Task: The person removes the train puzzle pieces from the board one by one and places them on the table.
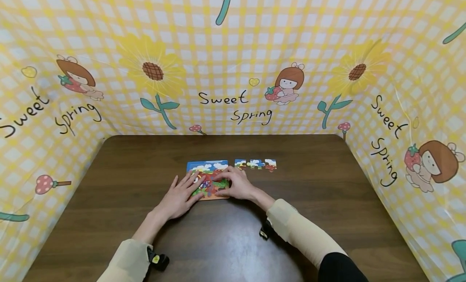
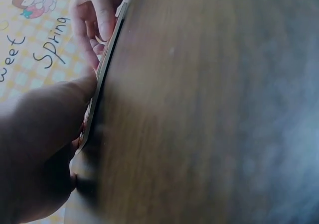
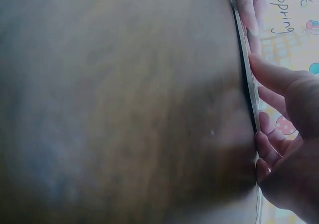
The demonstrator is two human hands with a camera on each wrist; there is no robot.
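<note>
A colourful jigsaw puzzle point(image 1: 207, 166) in a thin flat board lies on the table, with blue sky and clouds along its top. My left hand point(image 1: 178, 197) rests on the puzzle's left side, its fingers straight and spread. Over the right side, my right hand point(image 1: 238, 185) has its thumb and index finger bent down at a green puzzle piece point(image 1: 221, 184), which they pinch; the hand partly covers it. The right wrist view shows the right thumb point(image 3: 271, 74) at the board edge point(image 3: 247, 79), the other fingers curled close by. Much of the picture is hidden under both hands.
Several loose-looking puzzle pieces point(image 1: 255, 164) lie in a row just right of the board's top corner. The brown wooden table point(image 1: 309, 160) is enclosed on three sides by a yellow checked cloth point(image 1: 233, 51). Each sleeve has a black wrist camera point(image 1: 158, 260) by it.
</note>
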